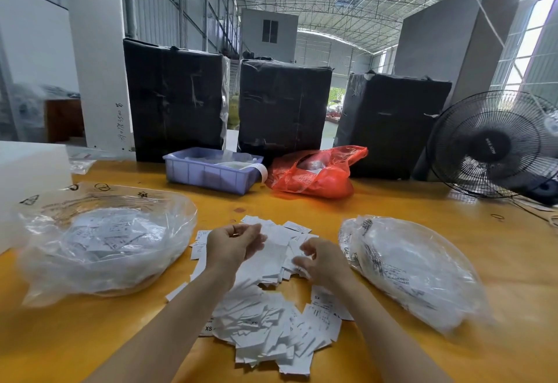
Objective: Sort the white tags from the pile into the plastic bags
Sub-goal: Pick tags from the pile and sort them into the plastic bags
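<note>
A pile of white tags [271, 331] lies spread on the yellow table, reaching from the near edge up to between my hands. My left hand [232, 246] hovers over the far part of the pile with its fingers curled, and a blurred white tag [260, 242] shows at its fingertips. My right hand [324, 263] is low on the pile's right side, its fingers curled and pinching a tag. A clear plastic bag [99, 243] holding tags lies to the left. A second clear bag [413, 268] lies to the right.
A purple plastic bin [211, 172] and a red plastic bag [317, 175] sit behind the pile. Three black wrapped bales [283, 107] stand along the table's far edge. A black fan [495, 144] stands at the right, and a white block [30, 171] at the left.
</note>
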Tool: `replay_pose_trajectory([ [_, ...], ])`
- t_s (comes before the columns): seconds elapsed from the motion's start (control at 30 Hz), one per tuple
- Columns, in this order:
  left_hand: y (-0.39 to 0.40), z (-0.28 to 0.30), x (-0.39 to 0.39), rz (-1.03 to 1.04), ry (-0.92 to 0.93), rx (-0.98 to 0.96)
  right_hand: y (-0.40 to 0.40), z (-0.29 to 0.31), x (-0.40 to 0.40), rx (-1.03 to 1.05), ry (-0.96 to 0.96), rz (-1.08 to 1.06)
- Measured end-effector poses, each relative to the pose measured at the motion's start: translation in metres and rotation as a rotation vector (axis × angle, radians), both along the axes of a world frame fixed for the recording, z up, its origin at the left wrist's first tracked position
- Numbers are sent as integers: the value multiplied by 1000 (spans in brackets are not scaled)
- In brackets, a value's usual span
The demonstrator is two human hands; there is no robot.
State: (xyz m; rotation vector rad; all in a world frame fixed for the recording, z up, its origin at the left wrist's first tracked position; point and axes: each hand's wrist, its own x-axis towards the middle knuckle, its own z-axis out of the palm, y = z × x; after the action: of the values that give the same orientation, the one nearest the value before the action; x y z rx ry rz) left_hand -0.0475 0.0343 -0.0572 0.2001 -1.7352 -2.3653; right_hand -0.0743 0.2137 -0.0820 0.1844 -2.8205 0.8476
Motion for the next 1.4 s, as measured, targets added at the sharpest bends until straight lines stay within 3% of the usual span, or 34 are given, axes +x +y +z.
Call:
replay_pose_trajectory([
  [0.17,-1,-5,1,40,60,-298,3,-9,-6,-71,-84,-7],
  [0.37,2,-11,-2,10,11,-440,6,-3,-3,-189,-90,-17],
  [0.43,1,-10,-2,0,1,-444,6,5,-1,-360,-12,-68],
  [0.5,0,-8,-1,0,-7,-427,5,18,2,-661,15,-95],
  [0.6,1,-6,1,-9,-13,-406,-5,36,11,-1071,-141,29],
  [0.67,2,-6,2,-24,-16,-402,-13,42,15,-1162,-180,110],
  [0.97,7,-1,5,-150,-19,-353,-32,40,22,-1103,21,106],
  [1.4,10,2,3,-262,-115,-114,-40,33,25,-1111,52,84],
])
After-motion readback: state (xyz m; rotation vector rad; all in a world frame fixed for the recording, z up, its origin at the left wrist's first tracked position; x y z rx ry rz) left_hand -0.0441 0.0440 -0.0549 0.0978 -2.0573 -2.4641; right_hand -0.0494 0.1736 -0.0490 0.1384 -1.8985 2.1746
